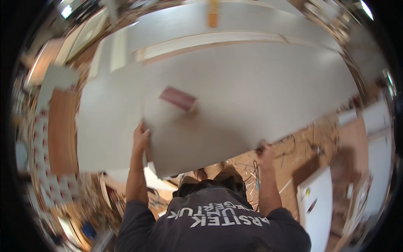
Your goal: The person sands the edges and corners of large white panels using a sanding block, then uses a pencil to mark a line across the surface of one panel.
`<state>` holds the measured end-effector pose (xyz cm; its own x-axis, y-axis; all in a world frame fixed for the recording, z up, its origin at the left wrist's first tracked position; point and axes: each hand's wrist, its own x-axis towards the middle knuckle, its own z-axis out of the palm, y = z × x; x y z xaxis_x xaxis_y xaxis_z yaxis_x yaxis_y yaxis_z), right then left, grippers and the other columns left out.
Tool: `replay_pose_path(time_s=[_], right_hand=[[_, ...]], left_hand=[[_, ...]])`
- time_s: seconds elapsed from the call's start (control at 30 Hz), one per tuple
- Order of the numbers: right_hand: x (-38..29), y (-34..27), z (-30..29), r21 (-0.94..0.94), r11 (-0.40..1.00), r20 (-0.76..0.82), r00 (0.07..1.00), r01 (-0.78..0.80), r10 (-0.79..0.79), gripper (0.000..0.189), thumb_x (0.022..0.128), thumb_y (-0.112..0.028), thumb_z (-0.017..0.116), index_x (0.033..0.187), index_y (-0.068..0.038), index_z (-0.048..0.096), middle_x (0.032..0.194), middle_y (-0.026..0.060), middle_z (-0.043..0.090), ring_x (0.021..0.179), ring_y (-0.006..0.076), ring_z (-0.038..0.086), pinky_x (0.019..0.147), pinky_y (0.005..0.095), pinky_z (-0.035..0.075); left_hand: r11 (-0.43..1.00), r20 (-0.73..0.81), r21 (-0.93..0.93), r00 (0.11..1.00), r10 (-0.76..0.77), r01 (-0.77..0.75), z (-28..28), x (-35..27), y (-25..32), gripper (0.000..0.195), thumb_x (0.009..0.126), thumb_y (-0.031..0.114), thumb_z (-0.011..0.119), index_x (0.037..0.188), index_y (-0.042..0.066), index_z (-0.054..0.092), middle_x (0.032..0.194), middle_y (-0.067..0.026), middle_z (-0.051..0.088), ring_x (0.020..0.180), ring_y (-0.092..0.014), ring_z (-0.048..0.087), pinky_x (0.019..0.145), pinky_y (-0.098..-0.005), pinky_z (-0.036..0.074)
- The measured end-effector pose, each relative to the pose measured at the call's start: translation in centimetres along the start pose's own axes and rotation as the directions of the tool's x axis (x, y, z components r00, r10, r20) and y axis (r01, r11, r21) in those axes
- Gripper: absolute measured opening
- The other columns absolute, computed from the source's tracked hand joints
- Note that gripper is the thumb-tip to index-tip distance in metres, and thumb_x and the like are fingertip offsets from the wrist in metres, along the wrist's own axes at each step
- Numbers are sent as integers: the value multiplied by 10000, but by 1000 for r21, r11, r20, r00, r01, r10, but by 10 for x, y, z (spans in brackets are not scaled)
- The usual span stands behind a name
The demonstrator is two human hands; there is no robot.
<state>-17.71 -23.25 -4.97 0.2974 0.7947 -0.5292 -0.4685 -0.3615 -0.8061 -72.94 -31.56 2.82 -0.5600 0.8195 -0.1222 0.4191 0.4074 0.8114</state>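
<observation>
A large grey laminate-faced panel lies before me, its near left corner close to my waist. My left hand grips its short left edge, fingers on the side and thumb near the face. At the near long edge, my right hand is closed around the board's rim; a small dark patch beside the fingers is too blurred to name. On the panel's face rests a dark red block, apparently wrapped in sandpaper, set at a slant and apart from both hands. Another pale grey panel extends to the left.
Behind the panel runs a pale wooden strip, with a yellow-orange strip beyond. Brown curved boards stand at left. A white panel leans at lower right. Cables and scraps litter the brown floor.
</observation>
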Motion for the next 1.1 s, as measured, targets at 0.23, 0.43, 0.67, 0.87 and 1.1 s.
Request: replay_pose_path(time_s=[0.23, 0.43, 0.67, 0.87, 1.1], right_hand=[[76, -83, -54, -64, 998, -143, 990, 9, -18, 205, 1040, -233, 591, 1159, -77, 652, 1048, 49, 689, 925, 204, 688, 771, 338, 603], [119, -103, -55, -34, 999, -172, 985, -25, 19, 221, 1080, -181, 529, 1249, -72, 622, 1144, 78, 697, 991, 239, 709, 786, 399, 634], [138, -116, -32, -41, 996, -155, 986, -77, 70, 238, 1066, -126, 542, 1255, -5, 621, 1152, 118, 710, 975, 255, 729, 795, 368, 660], [143, -118, -32, -121, 992, -140, 990, -37, 20, 212, 1039, -108, 583, 1204, -7, 669, 1118, 111, 729, 951, 234, 737, 752, 311, 657], [161, -126, -30, -204, 978, -230, 973, -34, -14, 161, 1021, -111, 633, 1148, -22, 676, 1065, 102, 733, 910, 217, 731, 721, 339, 649]], left_hand=[[979, -708, -122, 676, -203, 166, 88, -197, -6, 527, 966, 258, 724, 1339, -52, 519, 1166, -153, 551, 1109, -268, 559, 963, -414, 471], [265, -28, -933, 683, -730, 244, 125, -241, 5, 249, 1078, 204, 568, 1118, -42, 560, 980, -123, 641, 813, -202, 704, 684, -282, 597], [349, -147, -903, 585, -798, 250, 118, -174, 13, 253, 1048, 202, 649, 904, -4, 624, 769, -93, 673, 633, -197, 728, 524, -265, 589], [329, -103, -900, 596, -796, 284, 116, -170, 7, 228, 1037, 191, 668, 933, -10, 640, 791, -101, 693, 656, -182, 724, 522, -253, 580], [302, -46, -907, 643, -764, 294, 113, -173, -1, 229, 1034, 200, 677, 955, -12, 645, 854, -114, 720, 716, -179, 735, 609, -274, 606]])
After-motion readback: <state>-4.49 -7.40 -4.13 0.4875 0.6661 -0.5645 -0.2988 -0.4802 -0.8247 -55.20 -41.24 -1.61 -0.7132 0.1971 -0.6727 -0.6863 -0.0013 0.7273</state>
